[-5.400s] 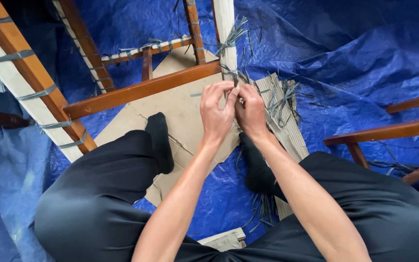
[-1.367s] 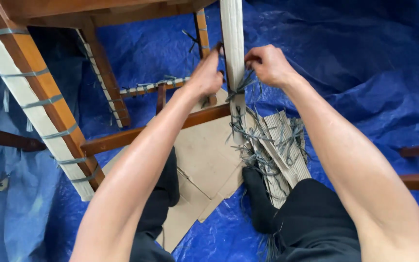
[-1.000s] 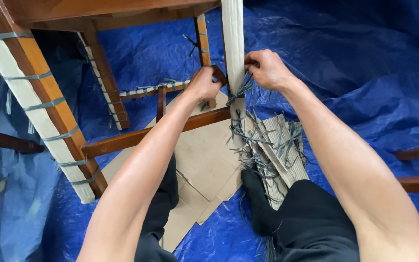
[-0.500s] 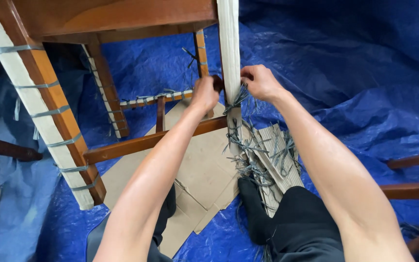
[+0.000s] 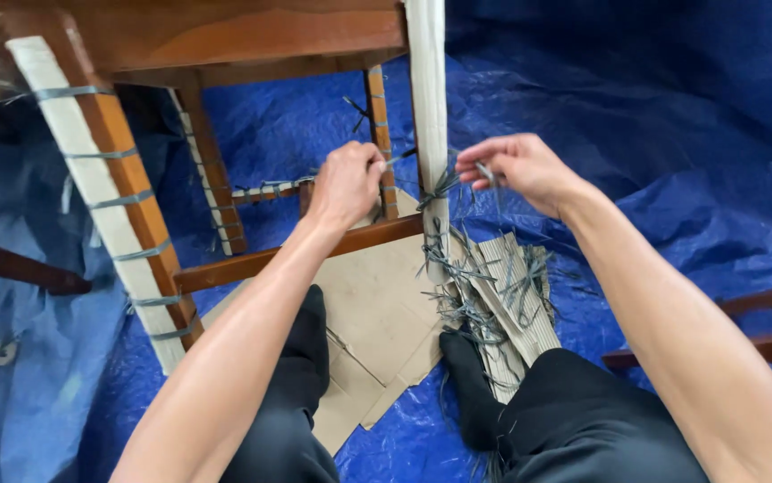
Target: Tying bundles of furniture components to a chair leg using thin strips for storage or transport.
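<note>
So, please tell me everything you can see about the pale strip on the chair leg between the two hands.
The pale strip looks like folded cardboard. It stands upright along the wooden chair leg, from the seat frame down to the floor. Grey ties bind it at mid-height, with loose ends sticking out. The left hand and right hand each pinch a tie end on either side of it.

A crumpled blue tarp (image 5: 654, 179) covers the floor; flat cardboard pieces (image 5: 377, 313), cut grey strapping scraps (image 5: 484, 295) and wooden chair legs (image 5: 216, 192) rest on it.
</note>
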